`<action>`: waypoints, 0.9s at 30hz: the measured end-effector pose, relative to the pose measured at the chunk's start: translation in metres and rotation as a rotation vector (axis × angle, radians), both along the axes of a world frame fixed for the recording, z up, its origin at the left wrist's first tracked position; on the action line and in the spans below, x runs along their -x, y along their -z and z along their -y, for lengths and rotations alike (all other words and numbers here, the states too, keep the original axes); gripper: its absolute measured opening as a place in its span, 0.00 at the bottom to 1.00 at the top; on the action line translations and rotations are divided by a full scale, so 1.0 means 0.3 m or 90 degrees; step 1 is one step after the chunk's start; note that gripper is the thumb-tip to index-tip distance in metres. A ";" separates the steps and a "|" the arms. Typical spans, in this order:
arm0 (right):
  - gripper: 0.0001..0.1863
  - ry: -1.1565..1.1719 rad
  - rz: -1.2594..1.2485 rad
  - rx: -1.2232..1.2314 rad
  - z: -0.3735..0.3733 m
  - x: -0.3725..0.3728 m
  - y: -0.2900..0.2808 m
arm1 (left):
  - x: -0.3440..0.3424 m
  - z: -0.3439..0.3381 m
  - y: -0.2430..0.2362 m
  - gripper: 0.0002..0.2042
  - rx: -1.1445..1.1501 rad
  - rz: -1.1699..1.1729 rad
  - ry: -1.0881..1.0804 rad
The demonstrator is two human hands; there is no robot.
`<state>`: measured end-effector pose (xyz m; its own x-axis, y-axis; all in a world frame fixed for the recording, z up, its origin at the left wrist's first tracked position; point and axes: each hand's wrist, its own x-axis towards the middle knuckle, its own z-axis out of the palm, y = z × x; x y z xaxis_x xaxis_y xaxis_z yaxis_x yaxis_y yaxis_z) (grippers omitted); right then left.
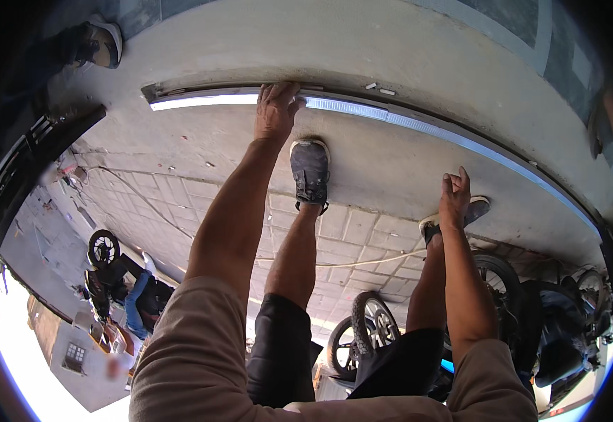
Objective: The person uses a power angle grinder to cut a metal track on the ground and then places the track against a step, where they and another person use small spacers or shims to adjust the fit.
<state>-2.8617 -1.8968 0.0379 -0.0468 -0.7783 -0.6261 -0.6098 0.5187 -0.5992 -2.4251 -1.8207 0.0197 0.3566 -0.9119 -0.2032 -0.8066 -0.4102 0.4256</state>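
Note:
A long, shiny metal strip stretches across the pale concrete floor, its ends bending toward the rim of the view. My left hand is on its left part, fingers bent over the far edge and thumb on the right side. What lies under those fingertips is hidden. Nearer to me, my right hand hangs in front of my right shoe, apart from the strip. Its fingers are partly stretched and loosely bent, with nothing seen in them. My left shoe stands just short of the strip.
Two small white pieces lie beyond the strip. At the far left is another person's shoe. Motorbikes stand at the lower right, with a tyre near my leg, and another motorbike at the left. A hose crosses the paving.

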 end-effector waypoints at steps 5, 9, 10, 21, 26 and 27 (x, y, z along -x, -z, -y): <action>0.28 -0.171 -0.038 0.131 0.060 -0.277 0.000 | -0.017 -0.010 0.015 0.17 0.044 -0.021 -0.032; 0.28 -0.202 -0.064 0.193 0.099 -0.387 0.043 | -0.028 -0.012 0.030 0.18 0.038 0.005 -0.013; 0.28 -0.199 -0.107 0.174 0.102 -0.400 0.051 | -0.039 -0.010 0.033 0.18 0.039 -0.014 -0.001; 0.31 -0.368 -0.207 0.063 0.065 -0.149 -0.223 | -0.012 -0.015 -0.146 0.23 -0.006 -0.052 -0.136; 0.33 -0.513 -0.284 -0.152 -0.013 0.005 -0.535 | 0.210 -0.252 -0.516 0.10 -0.096 -0.215 -0.309; 0.33 -0.589 -0.304 -0.169 -0.025 0.022 -0.613 | 0.258 -0.328 -0.603 0.09 -0.224 -0.250 -0.273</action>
